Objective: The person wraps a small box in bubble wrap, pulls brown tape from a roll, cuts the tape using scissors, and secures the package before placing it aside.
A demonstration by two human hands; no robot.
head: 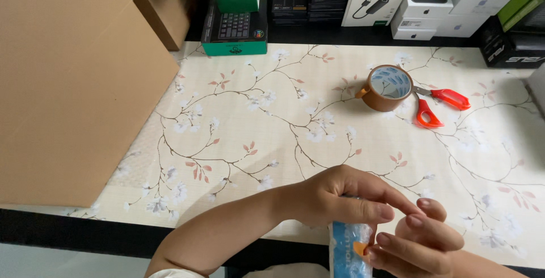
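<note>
Both my hands are low at the near edge of the desk [340, 142], working a small blue-and-white packet [347, 249]. My left hand [335, 196] comes in from the left, fingers curled, thumb and forefinger pinching the packet's top. My right hand [417, 238] is just beside it, fingers bent and closing on the packet's side by an orange spot. The packet stands upright between them, at the desk's front edge. Farther back sits a roll of brown tape [387, 88], red-handled scissors [434, 105] touching it on the right. A big cardboard box [68, 79] fills the left, with stacked product boxes [369, 0] along the back.
</note>
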